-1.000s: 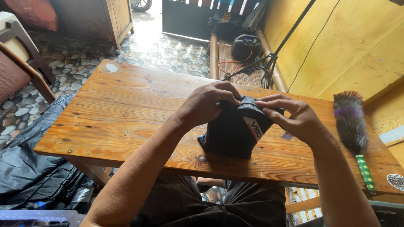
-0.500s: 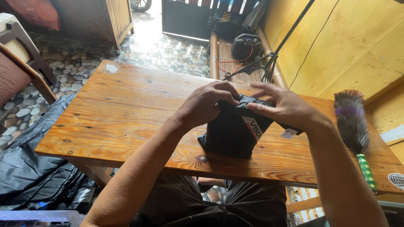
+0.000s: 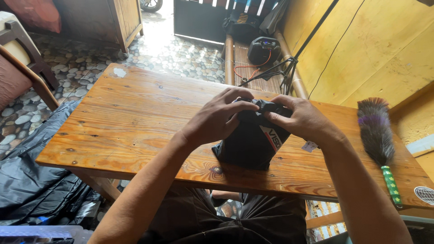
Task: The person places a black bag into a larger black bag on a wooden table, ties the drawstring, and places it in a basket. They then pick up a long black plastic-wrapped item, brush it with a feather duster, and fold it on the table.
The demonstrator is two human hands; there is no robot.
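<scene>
A wooden table [image 3: 135, 117] stands on a sunlit pebble floor [image 3: 181, 52] beside yellow walls [image 3: 384, 49].

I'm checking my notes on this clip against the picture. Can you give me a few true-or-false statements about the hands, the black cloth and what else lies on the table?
1. Both hands grip the black cloth item at its top edge. True: the left hand and right hand pinch it from either side.
2. The cloth item lies on the stone floor. False: it rests on the wooden table.
3. A feather duster with a green handle lies at the table's right end. True.
4. The right hand holds the duster. False: the duster lies apart, untouched.
5. The table is glass. False: it is made of wooden planks.
</scene>
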